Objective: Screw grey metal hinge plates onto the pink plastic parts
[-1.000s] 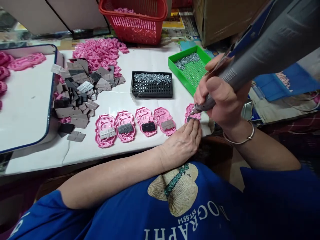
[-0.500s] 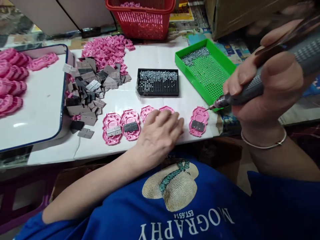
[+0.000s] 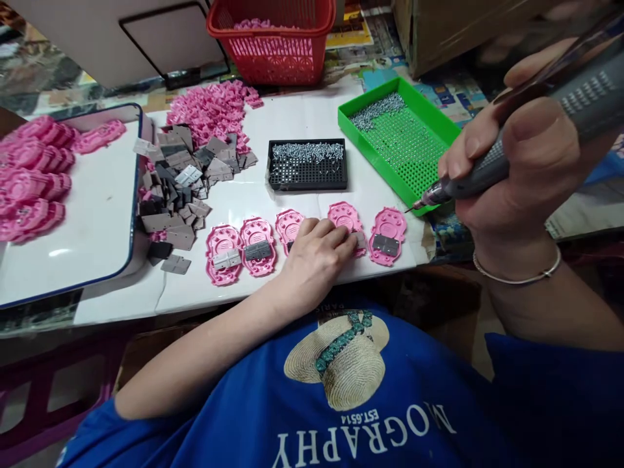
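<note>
My left hand (image 3: 319, 257) lies over a pink plastic shell (image 3: 344, 214), its bent fingers closed on the lower part, where a grey metal plate shows. Beneath its wrist side, another pink shell (image 3: 288, 225) is partly covered. In my right hand (image 3: 517, 156) is a grey electric screwdriver (image 3: 487, 172), tilted with its bit pointing down left. The bit tip hangs near the top edge of the rightmost pink shell (image 3: 389, 224), which carries a dark metal plate (image 3: 385, 245). Two more shells with plates, a left one (image 3: 224, 244) and its neighbour (image 3: 257, 234), lie in the row.
A black perforated screw tray (image 3: 308, 181) and a green one (image 3: 375, 153) hold screws. Loose metal plates (image 3: 178, 159) and small pink parts (image 3: 209, 107) are heaped left. Beyond are a white enamel tray (image 3: 97, 227) with pink shells and a red basket (image 3: 273, 55).
My left hand has slid the pink shell under its fingers rightward, close to the rightmost one. The screwdriver stays in my right hand, almost unmoved. The view has shifted slightly.
</note>
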`<control>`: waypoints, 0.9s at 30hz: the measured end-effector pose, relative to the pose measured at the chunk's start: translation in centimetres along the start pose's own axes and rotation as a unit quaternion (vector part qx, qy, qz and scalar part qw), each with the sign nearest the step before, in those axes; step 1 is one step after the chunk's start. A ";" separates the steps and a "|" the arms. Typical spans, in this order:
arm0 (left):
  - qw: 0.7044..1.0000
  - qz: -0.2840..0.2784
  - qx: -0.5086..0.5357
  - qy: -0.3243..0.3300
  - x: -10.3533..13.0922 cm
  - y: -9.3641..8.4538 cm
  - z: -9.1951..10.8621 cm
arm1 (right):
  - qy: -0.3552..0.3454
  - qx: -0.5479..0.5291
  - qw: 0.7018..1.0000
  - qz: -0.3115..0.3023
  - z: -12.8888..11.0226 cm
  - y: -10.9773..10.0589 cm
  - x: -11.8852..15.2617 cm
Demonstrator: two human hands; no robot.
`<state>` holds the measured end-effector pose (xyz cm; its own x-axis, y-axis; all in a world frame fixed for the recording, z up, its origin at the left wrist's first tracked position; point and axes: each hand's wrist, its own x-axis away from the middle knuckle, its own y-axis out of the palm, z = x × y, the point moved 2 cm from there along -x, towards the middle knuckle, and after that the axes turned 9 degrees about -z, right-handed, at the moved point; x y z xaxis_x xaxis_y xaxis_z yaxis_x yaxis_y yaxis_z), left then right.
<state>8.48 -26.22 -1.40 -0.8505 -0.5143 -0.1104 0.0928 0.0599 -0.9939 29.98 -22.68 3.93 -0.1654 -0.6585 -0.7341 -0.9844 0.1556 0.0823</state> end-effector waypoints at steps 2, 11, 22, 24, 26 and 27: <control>1.000 -0.001 0.006 0.016 -0.5 0.1 -0.1 | -0.002 -0.004 1.000 0.004 0.1 -0.1 -0.1; 0.997 0.064 0.016 0.037 -0.9 0.4 -0.5 | -0.022 0.005 0.999 -0.028 -0.1 -0.2 0.1; 0.995 0.077 -0.050 0.048 -0.5 0.4 0.0 | -0.021 0.008 0.999 -0.032 0.0 -0.1 0.4; 0.996 0.059 -0.055 0.040 -0.5 0.3 0.1 | -0.025 -0.002 0.999 -0.021 0.2 0.0 0.4; 0.997 0.044 -0.055 0.033 -0.6 0.3 0.3 | -0.018 0.000 1.000 -0.019 0.3 0.1 0.4; 0.997 0.038 -0.055 0.029 -0.6 0.2 0.4 | -0.015 0.006 1.000 -0.017 0.3 0.1 0.5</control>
<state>9.17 -26.22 -1.58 -0.8721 -0.4544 -0.1812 0.1033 0.1910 -0.9761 29.83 -22.75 3.35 -0.1292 -0.6408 -0.7567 -0.9887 0.1415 0.0489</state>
